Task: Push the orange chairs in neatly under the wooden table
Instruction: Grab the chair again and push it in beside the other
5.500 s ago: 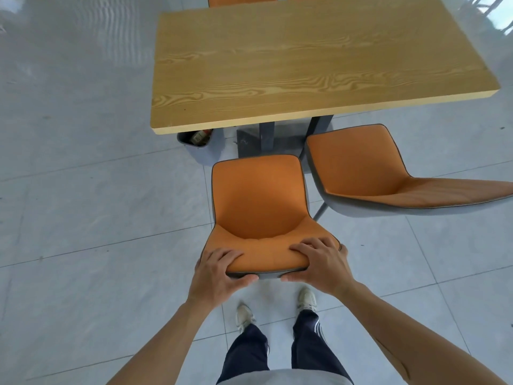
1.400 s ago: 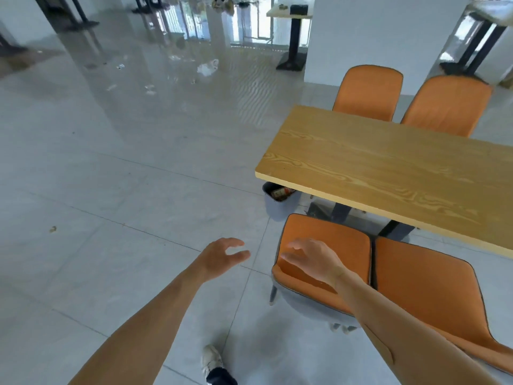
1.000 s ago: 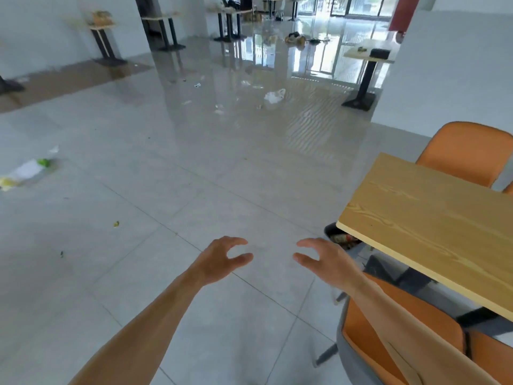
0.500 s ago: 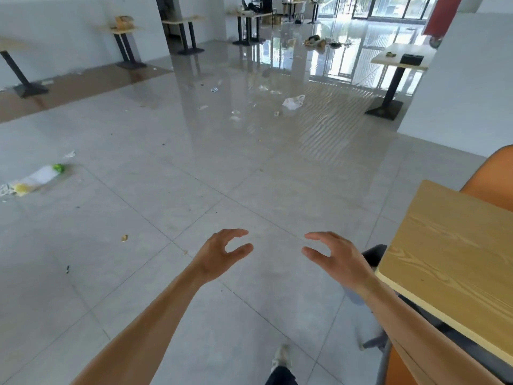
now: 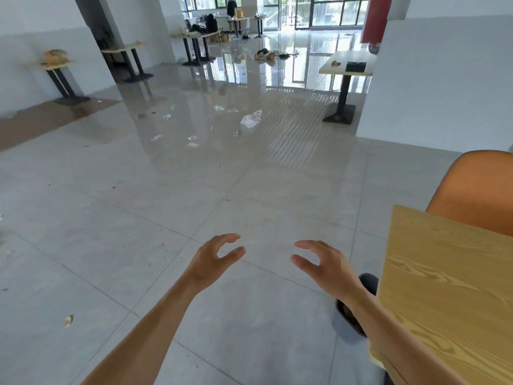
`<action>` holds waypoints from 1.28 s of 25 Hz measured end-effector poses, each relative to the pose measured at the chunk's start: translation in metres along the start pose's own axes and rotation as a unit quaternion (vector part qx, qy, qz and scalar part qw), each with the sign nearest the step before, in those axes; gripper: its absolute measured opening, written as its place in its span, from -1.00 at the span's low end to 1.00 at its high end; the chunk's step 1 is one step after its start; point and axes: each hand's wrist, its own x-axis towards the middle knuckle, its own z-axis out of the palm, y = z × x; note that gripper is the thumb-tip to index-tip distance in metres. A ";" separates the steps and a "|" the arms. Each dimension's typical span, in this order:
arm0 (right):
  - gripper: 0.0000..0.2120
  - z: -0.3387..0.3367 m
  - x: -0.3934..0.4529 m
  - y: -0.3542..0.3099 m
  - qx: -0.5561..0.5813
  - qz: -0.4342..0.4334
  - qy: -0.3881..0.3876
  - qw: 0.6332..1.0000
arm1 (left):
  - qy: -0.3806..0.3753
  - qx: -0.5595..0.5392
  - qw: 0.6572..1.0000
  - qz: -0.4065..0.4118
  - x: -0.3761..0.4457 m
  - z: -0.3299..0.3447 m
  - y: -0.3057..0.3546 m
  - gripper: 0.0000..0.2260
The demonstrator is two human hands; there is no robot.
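The wooden table (image 5: 449, 287) fills the lower right, seen from its short end. Behind its far edge rises the back of one orange chair (image 5: 477, 190); the near-side chairs are out of view. My left hand (image 5: 213, 259) and my right hand (image 5: 324, 265) hover in front of me over the bare floor, left of the table. Both have curled, spread fingers and hold nothing. Neither touches the table or a chair.
A dark bin (image 5: 358, 307) sits on the floor by the table's end, partly behind my right forearm. Litter and a white bag (image 5: 251, 119) lie on the tiled floor. Other pedestal tables (image 5: 345, 69) stand further back, and a white wall (image 5: 444, 73) rises at right.
My hands let go of the near chair. The view swung left and up, away from the near chairs, toward the table's short end and the open hall. Both hands stay raised and empty.
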 end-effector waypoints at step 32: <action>-0.61 -0.221 0.543 0.267 -0.048 0.257 0.049 0.964 | -0.330 0.141 0.927 0.106 0.752 0.167 0.129 -0.52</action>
